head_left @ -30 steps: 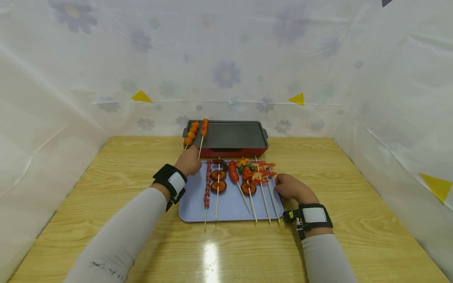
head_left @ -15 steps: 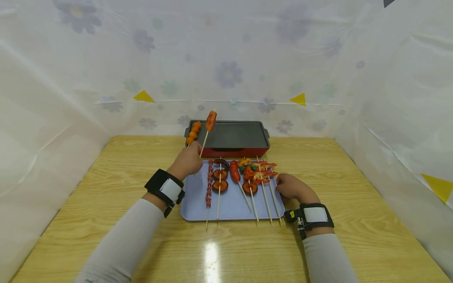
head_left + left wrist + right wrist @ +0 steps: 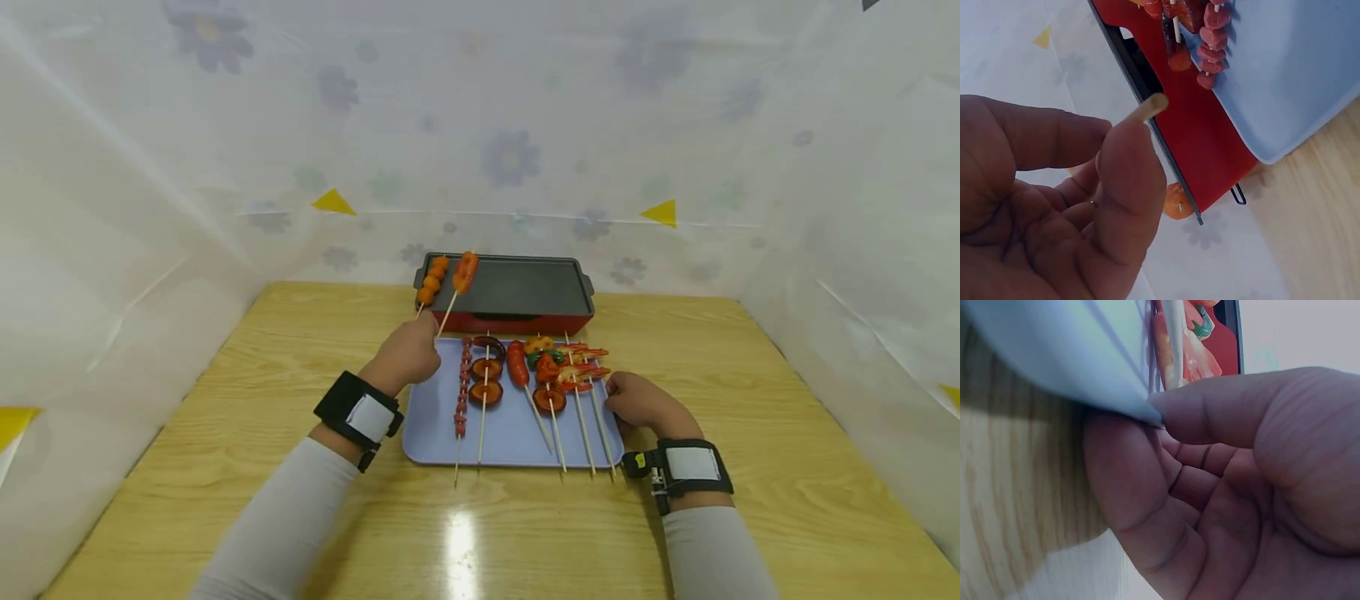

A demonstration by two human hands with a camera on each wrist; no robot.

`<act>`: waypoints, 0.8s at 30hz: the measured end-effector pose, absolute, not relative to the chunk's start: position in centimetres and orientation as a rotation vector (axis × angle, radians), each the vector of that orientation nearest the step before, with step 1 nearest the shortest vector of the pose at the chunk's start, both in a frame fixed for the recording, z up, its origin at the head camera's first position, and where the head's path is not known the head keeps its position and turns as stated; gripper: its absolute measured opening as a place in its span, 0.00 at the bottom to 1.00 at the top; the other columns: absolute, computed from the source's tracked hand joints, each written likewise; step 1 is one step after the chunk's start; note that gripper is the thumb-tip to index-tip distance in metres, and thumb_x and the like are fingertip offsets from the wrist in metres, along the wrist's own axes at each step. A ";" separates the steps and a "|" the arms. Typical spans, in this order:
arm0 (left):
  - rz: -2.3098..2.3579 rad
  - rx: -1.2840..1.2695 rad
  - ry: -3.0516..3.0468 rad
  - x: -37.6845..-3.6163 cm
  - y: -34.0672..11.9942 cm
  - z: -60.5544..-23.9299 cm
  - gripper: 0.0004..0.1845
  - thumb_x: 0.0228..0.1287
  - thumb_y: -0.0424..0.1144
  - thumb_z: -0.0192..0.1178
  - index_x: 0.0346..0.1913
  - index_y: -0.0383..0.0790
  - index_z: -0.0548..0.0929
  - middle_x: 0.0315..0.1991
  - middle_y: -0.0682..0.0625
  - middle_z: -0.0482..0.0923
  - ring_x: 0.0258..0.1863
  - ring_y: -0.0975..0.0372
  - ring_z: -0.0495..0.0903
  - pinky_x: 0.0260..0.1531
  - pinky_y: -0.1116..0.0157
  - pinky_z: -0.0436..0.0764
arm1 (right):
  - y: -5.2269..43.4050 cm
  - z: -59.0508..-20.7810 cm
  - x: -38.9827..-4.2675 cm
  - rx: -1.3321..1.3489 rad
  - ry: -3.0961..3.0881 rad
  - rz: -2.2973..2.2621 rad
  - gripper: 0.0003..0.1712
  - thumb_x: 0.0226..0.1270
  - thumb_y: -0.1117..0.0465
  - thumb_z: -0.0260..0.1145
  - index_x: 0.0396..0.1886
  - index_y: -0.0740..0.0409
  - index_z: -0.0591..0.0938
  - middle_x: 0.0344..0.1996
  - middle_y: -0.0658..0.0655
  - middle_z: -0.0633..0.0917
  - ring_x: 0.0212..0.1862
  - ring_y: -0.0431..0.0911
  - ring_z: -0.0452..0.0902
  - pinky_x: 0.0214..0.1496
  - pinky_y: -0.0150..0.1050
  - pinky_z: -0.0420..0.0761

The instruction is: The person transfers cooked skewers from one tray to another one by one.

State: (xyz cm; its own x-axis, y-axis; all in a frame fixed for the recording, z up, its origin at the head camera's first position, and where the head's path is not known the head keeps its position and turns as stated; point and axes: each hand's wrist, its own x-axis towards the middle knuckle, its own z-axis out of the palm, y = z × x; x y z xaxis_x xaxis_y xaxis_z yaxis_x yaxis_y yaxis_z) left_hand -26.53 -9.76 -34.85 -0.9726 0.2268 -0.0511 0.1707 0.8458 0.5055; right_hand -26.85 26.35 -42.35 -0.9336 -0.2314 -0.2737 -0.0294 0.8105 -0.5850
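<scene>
My left hand pinches a thin wooden stick carrying an orange-red, sausage-like piece, which overlaps the left part of the grill in the head view. In the left wrist view the butt of the stick pokes out between thumb and forefinger. A skewer of orange balls lies along the grill's left side, just beyond this hand. My right hand grips the right rim of the pale blue tray, thumb on top and forefinger underneath, as the right wrist view shows.
On the tray lie a skewer of small pink chunks, one with brown round slices, a red sausage on a stick, a mixed vegetable skewer and shrimp skewers. The tray stands in front of the red-sided grill on a wooden table.
The left hand lifted the sausage-like skewer slightly, then lowered it toward the grill. The right hand stays at the tray's rim. The whole head view has shifted a little.
</scene>
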 end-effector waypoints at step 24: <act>0.675 0.213 2.965 -21.1 -10.6 -36.9 0.16 0.59 0.23 0.55 0.50 0.23 0.70 0.31 0.40 0.76 0.25 0.53 0.76 0.23 0.59 0.76 | 26.2 -42.2 -26.9 -0.162 2.667 -0.829 0.07 0.67 0.68 0.55 0.41 0.67 0.74 0.30 0.60 0.78 0.28 0.49 0.76 0.29 0.42 0.77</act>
State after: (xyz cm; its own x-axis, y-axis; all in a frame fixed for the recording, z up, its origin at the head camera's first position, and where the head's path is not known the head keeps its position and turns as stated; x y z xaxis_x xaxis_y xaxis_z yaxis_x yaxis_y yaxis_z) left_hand -21.10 -10.56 -36.91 -0.9859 0.1564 -0.0592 0.1154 0.8924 0.4363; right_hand -26.90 26.21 -42.16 -0.9347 -0.2075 -0.2886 -0.0074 0.8231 -0.5679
